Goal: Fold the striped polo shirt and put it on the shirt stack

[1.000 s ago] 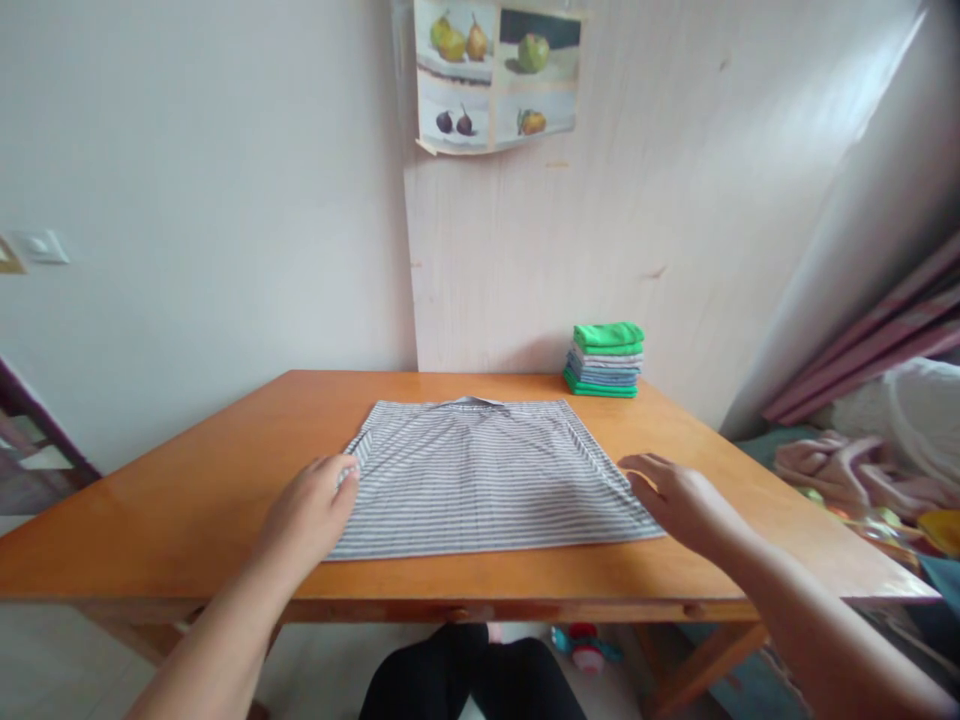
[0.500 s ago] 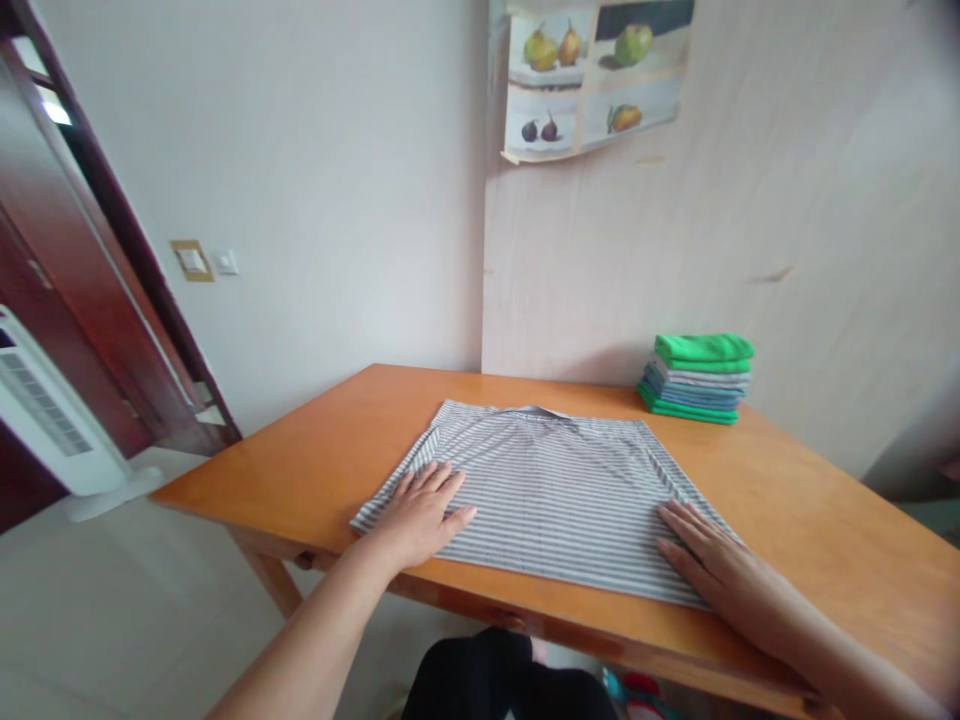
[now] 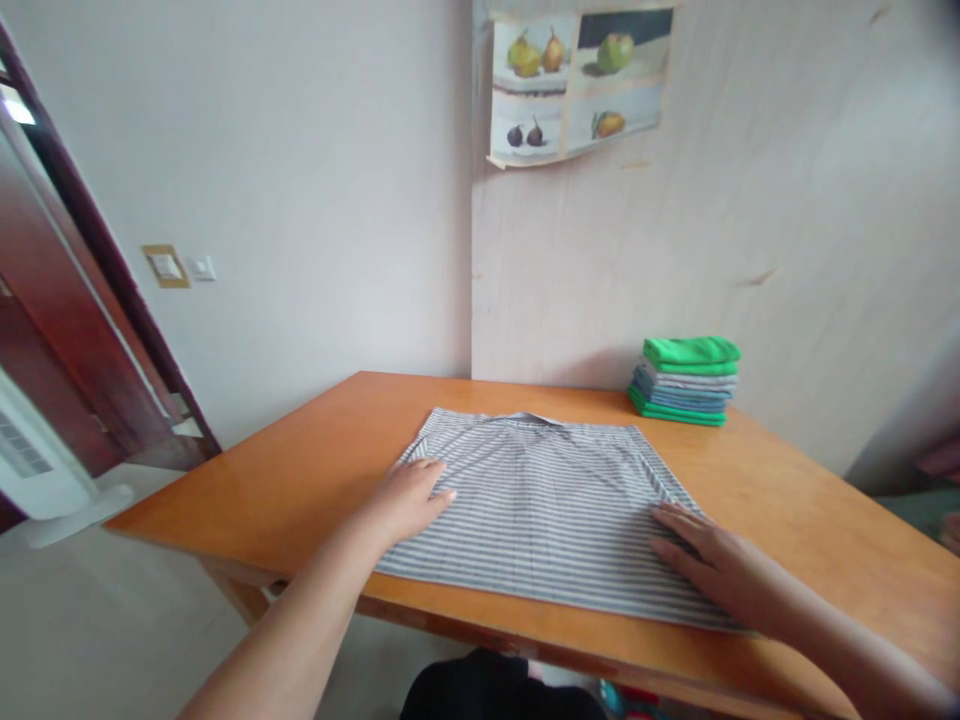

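Note:
A grey-and-white striped shirt (image 3: 536,510) lies spread flat on the wooden table (image 3: 300,460), its neckline at the far side and its hem close to the front edge. My left hand (image 3: 411,497) rests at the shirt's left side, thumb apart from the fingers, palm down. On the opposite side, my right hand (image 3: 701,548) lies flat on the right part of the cloth with its fingers stretched out. Light creases run across the fabric near the neckline and along the right side.
A stack of folded clothes (image 3: 684,382), green, grey and blue, stands at the back right of the table. Fruit pictures (image 3: 577,85) hang on the wall behind. A white appliance (image 3: 37,460) stands on the floor at the left, near a dark red door (image 3: 67,330).
My left hand has drawn in its fingers a little at the shirt's left edge. The right hand stays nearly in place on the cloth. The view has shifted slightly to the right.

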`<state>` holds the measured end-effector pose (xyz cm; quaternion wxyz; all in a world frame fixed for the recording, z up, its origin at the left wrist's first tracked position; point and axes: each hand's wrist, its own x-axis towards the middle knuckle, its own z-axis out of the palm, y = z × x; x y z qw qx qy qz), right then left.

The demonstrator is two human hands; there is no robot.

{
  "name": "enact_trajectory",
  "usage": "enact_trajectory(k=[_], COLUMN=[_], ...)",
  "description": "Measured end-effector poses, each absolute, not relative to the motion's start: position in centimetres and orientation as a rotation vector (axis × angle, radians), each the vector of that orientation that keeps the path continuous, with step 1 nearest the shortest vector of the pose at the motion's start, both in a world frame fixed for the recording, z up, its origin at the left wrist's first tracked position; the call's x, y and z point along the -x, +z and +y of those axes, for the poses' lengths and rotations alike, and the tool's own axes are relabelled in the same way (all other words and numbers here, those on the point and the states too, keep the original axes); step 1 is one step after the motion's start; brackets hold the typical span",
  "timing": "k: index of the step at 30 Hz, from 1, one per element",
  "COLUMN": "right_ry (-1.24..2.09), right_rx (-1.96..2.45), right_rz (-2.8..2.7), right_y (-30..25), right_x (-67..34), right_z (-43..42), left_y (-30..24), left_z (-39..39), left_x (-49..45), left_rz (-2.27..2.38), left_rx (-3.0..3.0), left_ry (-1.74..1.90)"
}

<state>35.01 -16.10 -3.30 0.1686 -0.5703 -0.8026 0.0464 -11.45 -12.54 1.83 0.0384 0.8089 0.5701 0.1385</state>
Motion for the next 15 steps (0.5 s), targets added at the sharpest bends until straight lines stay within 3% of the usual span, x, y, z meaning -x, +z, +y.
enact_trajectory(k=[9, 15], right_ry=[0.221, 0.266], right_rx=[1.551, 1.489], right_rz=[-2.198, -2.255], right_y=[2.0, 3.1], right_x=[-31.8, -29.6], right_z=[-11.3, -5.7], left_y=[4.0, 1.9], left_z=[-3.4, 1.5], left_x=[4.7, 0.0], left_rz=[1.688, 1.790], left_rx=[-2.592, -2.574], left_ry=[0.445, 0.550])
